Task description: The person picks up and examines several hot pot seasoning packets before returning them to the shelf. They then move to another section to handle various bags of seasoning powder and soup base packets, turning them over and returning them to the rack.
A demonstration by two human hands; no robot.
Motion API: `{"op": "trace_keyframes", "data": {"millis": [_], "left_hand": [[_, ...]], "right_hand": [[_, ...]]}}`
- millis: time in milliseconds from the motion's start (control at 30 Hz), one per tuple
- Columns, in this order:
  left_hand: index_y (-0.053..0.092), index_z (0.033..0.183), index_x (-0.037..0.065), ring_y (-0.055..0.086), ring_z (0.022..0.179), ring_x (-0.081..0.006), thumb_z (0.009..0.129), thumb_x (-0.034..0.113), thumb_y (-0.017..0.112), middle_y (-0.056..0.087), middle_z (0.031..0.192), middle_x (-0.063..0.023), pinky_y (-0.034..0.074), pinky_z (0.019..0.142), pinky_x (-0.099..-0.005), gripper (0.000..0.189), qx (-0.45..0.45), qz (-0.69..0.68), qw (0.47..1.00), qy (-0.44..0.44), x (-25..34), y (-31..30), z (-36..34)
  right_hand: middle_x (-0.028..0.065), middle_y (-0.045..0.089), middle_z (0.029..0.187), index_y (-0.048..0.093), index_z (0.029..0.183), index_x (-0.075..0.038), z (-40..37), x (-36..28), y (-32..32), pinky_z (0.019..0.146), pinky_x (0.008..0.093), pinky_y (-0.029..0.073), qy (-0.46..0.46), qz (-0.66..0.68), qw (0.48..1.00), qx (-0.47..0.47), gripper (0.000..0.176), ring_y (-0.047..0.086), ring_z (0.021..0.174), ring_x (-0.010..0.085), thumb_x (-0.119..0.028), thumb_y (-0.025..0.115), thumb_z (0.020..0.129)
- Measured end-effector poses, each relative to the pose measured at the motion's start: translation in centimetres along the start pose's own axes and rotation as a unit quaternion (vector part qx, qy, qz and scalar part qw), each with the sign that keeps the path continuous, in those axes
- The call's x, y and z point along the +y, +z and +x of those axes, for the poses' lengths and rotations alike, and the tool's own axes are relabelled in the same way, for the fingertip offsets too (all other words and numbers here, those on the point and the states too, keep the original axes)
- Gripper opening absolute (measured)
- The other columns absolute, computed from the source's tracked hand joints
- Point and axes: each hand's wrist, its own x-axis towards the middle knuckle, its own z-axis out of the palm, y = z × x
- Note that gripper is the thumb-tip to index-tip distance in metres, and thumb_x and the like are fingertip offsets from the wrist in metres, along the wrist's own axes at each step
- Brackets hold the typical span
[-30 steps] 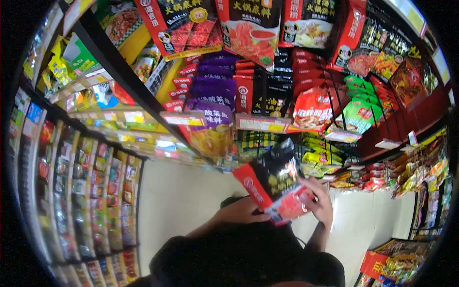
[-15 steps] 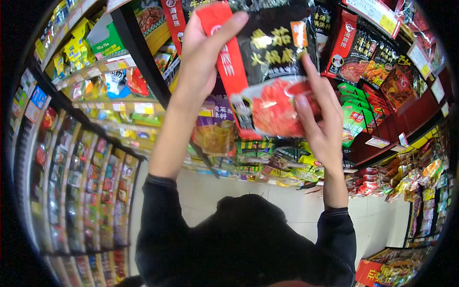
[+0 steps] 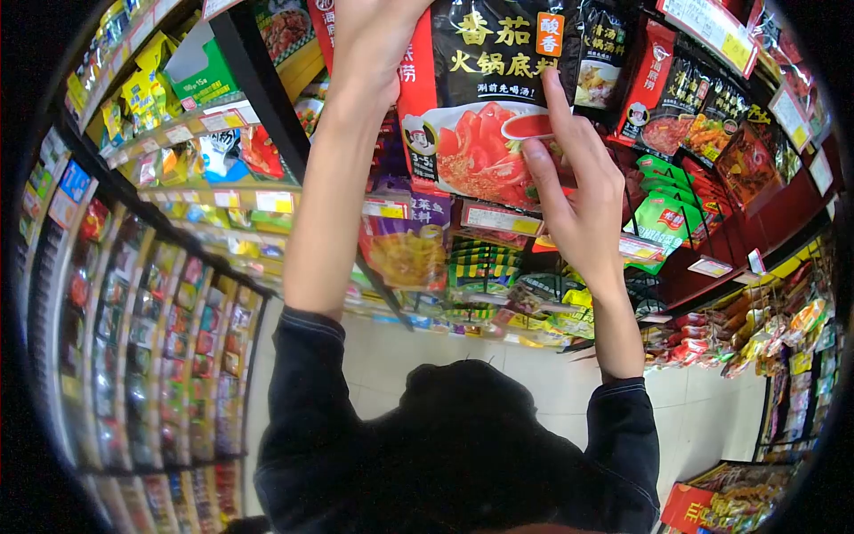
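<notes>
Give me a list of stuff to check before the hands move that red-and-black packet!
1. Packet front facing the camera: ok.
2. Packet right way up: ok, its writing reads upright.
3. Whole packet in view: not ok, its top is cut off.
4. Right hand at the packet's right side: ok.
5. Left hand grip: cannot tell, fingertips are out of the picture.

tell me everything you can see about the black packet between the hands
The black packet looks like glossy, flexible plastic, with a red band along its left side, gold Chinese characters, an orange label and a picture of cut tomatoes and a spoonful of red liquid. It tilts slightly, its front facing the camera. The left hand is at its upper left; the right hand's forefinger and thumb overlap its right side. Its top is out of frame.
</notes>
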Motion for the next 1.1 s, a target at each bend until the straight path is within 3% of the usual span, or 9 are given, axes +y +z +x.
{"op": "trace_keyframes", "data": {"millis": [167, 267, 300, 633, 867, 900, 1000, 1067, 1100], "left_hand": [[0.059, 0.128, -0.001, 0.067, 0.108, -0.0161, 0.093, 0.008, 0.076, 0.07, 0.121, -0.0115, 0.053, 0.096, -0.0291, 0.041, -0.008, 0.014, 0.999, -0.03, 0.4, -0.4, 0.4], [0.059, 0.128, -0.002, 0.067, 0.109, -0.0163, 0.093, 0.007, 0.075, 0.07, 0.121, -0.0116, 0.053, 0.096, -0.0292, 0.039, -0.016, -0.009, 1.0, -0.018, 0.4, -0.5, 0.6], [0.06, 0.128, -0.002, 0.068, 0.109, -0.0164, 0.094, 0.006, 0.074, 0.07, 0.121, -0.0116, 0.053, 0.096, -0.0293, 0.039, -0.016, -0.015, 1.0, -0.009, 0.2, -0.5, 0.7], [0.062, 0.128, -0.002, 0.067, 0.109, -0.0159, 0.095, 0.007, 0.073, 0.071, 0.121, -0.0096, 0.052, 0.098, -0.0295, 0.036, -0.006, 0.041, 0.997, -0.067, 0.5, -0.3, 0.6], [0.059, 0.131, -0.004, 0.064, 0.113, -0.0172, 0.093, 0.014, 0.079, 0.069, 0.123, -0.0105, 0.049, 0.102, -0.031, 0.046, 0.002, 0.14, 0.988, 0.057, -3.0, -1.0, 1.1], [0.055, 0.132, -0.004, 0.063, 0.115, -0.0193, 0.092, 0.014, 0.079, 0.068, 0.123, -0.0138, 0.048, 0.102, -0.0324, 0.05, 0.033, 0.26, 0.956, 0.132, -3.7, -1.3, 1.6], [0.047, 0.133, -0.002, 0.062, 0.117, -0.03, 0.09, 0.006, 0.074, 0.062, 0.13, -0.0223, 0.047, 0.103, -0.0394, 0.052, 0.073, 0.319, 0.942, 0.078, -1.7, 0.1, -1.4], [0.054, 0.128, 0.002, 0.058, 0.12, -0.0293, 0.088, 0.009, 0.076, 0.06, 0.124, -0.0157, 0.047, 0.103, -0.0391, 0.046, 0.115, 0.535, 0.802, 0.238, -3.0, -1.0, -4.9], [0.056, 0.122, 0.0, 0.055, 0.119, -0.0373, 0.083, 0.01, 0.077, 0.055, 0.128, -0.0196, 0.044, 0.105, -0.0445, 0.045, 0.073, 0.543, 0.793, 0.266, -2.2, -1.2, -7.0]], "right_hand": [[0.0087, 0.067, 0.095, 0.05, 0.154, -0.009, 0.4, -1.2, -0.9, 0.072, 0.0263, 0.052, 0.067, -0.026, 0.996, -0.06, 0.06, 0.059, 0.073, 0.0126, -0.007, 0.068, 0.097], [0.0123, 0.065, 0.089, 0.052, 0.152, -0.012, 0.3, -0.7, -0.6, 0.065, 0.0335, 0.053, 0.027, 0.005, 1.0, -0.012, 0.06, 0.059, 0.068, 0.0222, -0.007, 0.069, 0.095], [0.0084, 0.071, 0.103, 0.051, 0.152, -0.008, 0.3, -0.8, -1.0, 0.07, 0.0253, 0.053, 0.026, -0.012, 0.999, -0.027, 0.061, 0.058, 0.073, 0.0098, -0.005, 0.07, 0.095], [0.012, 0.074, 0.12, 0.052, 0.151, -0.007, -0.2, -1.2, -1.6, 0.071, 0.026, 0.054, 0.091, 0.005, 0.994, -0.056, 0.059, 0.062, 0.08, 0.0088, -0.008, 0.07, 0.096], [0.0131, 0.076, 0.103, 0.049, 0.154, -0.017, 0.9, 1.9, -0.3, 0.072, 0.0305, 0.056, 0.095, -0.063, 0.992, -0.049, 0.06, 0.068, 0.076, 0.0128, -0.011, 0.069, 0.098], [0.0129, 0.076, 0.097, 0.047, 0.155, -0.02, 1.3, 2.8, 0.1, 0.07, 0.0326, 0.056, 0.073, -0.081, 0.993, -0.037, 0.062, 0.069, 0.072, 0.0155, -0.011, 0.069, 0.098], [0.0169, 0.075, 0.098, 0.05, 0.153, -0.021, 2.4, 4.7, 0.9, 0.067, 0.0387, 0.056, 0.028, -0.171, 0.985, -0.007, 0.061, 0.072, 0.071, 0.026, -0.009, 0.069, 0.097], [0.0205, 0.073, 0.094, 0.05, 0.153, -0.021, 3.2, 5.5, 1.1, 0.065, 0.0432, 0.054, 0.021, -0.167, 0.986, 0.001, 0.061, 0.07, 0.071, 0.0357, -0.01, 0.07, 0.096], [0.0212, 0.072, 0.091, 0.05, 0.152, -0.02, 3.5, 5.8, 1.3, 0.064, 0.0447, 0.054, 0.026, -0.186, 0.982, -0.004, 0.06, 0.07, 0.071, 0.037, -0.01, 0.069, 0.097]]}}
